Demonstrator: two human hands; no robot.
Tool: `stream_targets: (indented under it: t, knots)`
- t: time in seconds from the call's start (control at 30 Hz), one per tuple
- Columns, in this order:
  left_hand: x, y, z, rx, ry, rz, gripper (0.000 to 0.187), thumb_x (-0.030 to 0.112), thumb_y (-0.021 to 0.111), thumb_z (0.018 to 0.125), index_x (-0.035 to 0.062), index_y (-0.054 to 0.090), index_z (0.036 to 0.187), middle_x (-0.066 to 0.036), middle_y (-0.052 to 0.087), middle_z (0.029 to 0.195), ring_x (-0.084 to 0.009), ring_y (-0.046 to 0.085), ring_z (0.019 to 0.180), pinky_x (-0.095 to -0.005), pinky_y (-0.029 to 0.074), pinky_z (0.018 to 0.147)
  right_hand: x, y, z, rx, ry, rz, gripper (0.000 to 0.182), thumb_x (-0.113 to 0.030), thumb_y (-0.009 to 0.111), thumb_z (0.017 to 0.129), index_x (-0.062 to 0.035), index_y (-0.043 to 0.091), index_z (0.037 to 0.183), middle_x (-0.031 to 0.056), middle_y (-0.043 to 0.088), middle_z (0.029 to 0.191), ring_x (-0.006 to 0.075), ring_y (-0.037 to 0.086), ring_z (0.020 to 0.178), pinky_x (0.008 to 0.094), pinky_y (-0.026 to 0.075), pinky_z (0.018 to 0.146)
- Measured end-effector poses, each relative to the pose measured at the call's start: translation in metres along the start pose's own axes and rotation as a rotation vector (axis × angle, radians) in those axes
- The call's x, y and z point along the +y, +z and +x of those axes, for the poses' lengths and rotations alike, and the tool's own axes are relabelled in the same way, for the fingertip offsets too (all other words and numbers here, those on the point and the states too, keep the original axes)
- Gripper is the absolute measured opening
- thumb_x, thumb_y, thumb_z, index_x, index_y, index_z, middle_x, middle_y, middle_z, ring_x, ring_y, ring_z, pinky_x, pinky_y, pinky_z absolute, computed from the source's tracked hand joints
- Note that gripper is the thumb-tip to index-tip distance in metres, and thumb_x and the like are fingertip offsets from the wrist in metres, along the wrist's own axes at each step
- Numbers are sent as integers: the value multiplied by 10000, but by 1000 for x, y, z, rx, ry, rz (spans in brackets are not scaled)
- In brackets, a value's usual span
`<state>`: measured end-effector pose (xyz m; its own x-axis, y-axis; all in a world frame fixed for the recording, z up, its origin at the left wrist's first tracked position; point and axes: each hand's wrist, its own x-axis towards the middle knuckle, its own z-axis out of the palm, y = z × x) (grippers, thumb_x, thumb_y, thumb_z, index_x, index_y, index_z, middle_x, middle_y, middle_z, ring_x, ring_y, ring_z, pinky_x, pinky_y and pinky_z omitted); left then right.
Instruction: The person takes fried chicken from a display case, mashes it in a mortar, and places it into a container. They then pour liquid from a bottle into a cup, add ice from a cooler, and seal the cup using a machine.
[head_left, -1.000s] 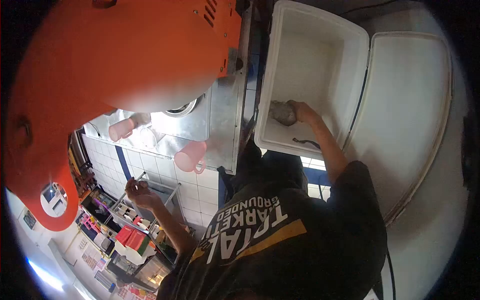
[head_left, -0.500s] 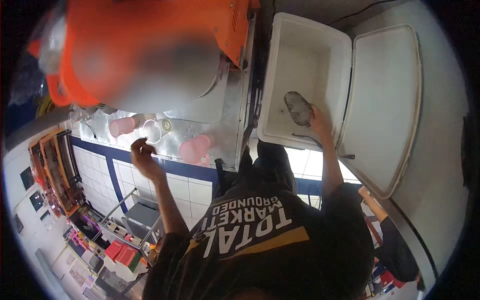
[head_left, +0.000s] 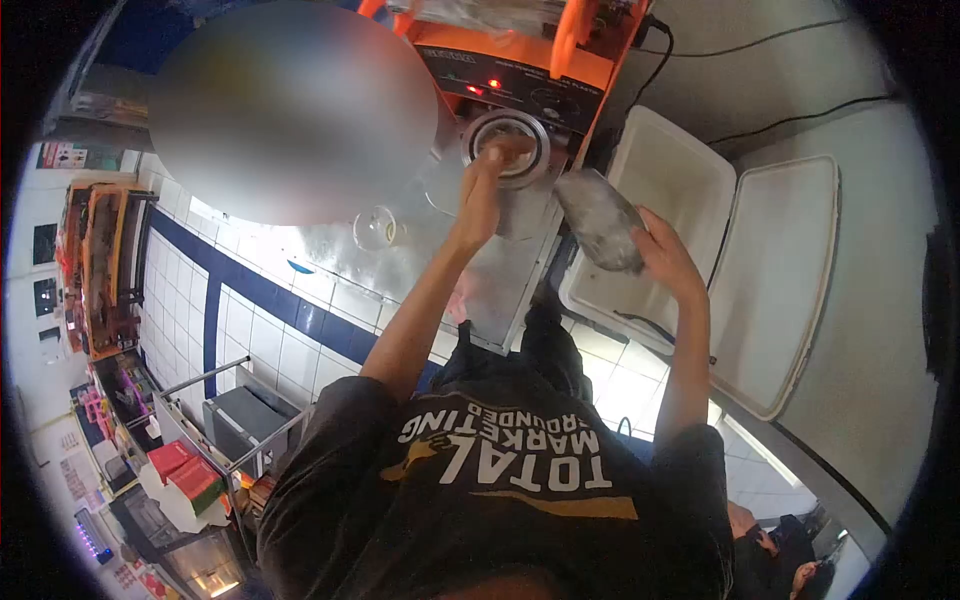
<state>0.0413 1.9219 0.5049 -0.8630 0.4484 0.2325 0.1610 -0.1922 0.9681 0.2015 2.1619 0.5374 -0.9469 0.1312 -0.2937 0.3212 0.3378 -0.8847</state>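
My left hand [head_left: 482, 195] reaches over a round metal ring [head_left: 537, 165] at the front of an orange cup-sealing machine [head_left: 600, 65]. Its fingers look closed at the ring's opening; I cannot tell what they hold. In my right hand [head_left: 665, 255] is a grey, see-through scoop [head_left: 598, 222] with a rounded end, raised between the metal counter [head_left: 335, 272] and a white cooler box [head_left: 720, 150]. The cooler's hinged lid [head_left: 780, 290] stands open to the right. A clear cup [head_left: 376, 228] sits on the counter, left of my left forearm.
Red lights glow on the machine's black panel [head_left: 480, 72]. Part of a pink jug [head_left: 460, 300] shows at the counter's front edge. Black cords [head_left: 790, 128] run along the wall. A trolley [head_left: 245, 425] stands at lower left; another person [head_left: 780, 550] is at lower right.
My view has swung so the machine's front shows. My left hand has moved from beside the counter cups to the metal ring. My right hand has lifted the scoop out of the cooler.
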Motion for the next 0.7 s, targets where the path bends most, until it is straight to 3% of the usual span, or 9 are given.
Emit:
stream_targets:
  t: [0.1, 0.3, 0.47, 0.57, 0.7]
  knots:
    - [-13, -9, 17, -45, -5, -63, 622, 442, 271, 1080, -54, 603, 1255, -150, 625, 1275, -242, 561, 1221, -373, 377, 1089, -20, 18, 43, -86, 76, -21, 293, -144, 430, 1007, 12, 584, 1201, 98, 666, 861, 137, 630, 641, 296, 491, 513]
    - [-28, -20, 34, -29, -19, -7, 639, 454, 239, 1082, -40, 604, 1257, -138, 622, 1284, -239, 566, 1204, -375, 381, 1084, -98, 42, 77, -82, 263, -164, 346, -228, 422, 991, 40, 640, 1015, 93, 668, 732, 158, 646, 582, 306, 516, 526]
    - [-32, -21, 38, 103, -33, -129, 633, 454, 247, 1081, -37, 600, 1265, -131, 645, 1237, -230, 582, 1165, -380, 398, 1063, -102, 44, 96, -74, 272, -236, 411, -258, 392, 979, 46, 649, 876, 104, 672, 706, 164, 641, 545, 310, 526, 504]
    - [-32, -23, 37, 79, -50, -196, 631, 448, 248, 1082, -42, 605, 1257, -130, 661, 1198, -226, 587, 1152, -380, 405, 1058, -106, 42, 93, -82, 291, -239, 427, -269, 390, 976, 49, 646, 850, 112, 666, 679, 163, 637, 533, 313, 522, 493]
    - [-25, -30, 31, 94, 9, -60, 588, 414, 281, 1082, -50, 601, 1253, -140, 667, 1184, -228, 599, 1132, -372, 419, 1045, -111, 29, 68, -36, 202, -228, 428, -268, 397, 972, 49, 645, 827, 115, 645, 638, 160, 632, 528, 314, 501, 478]
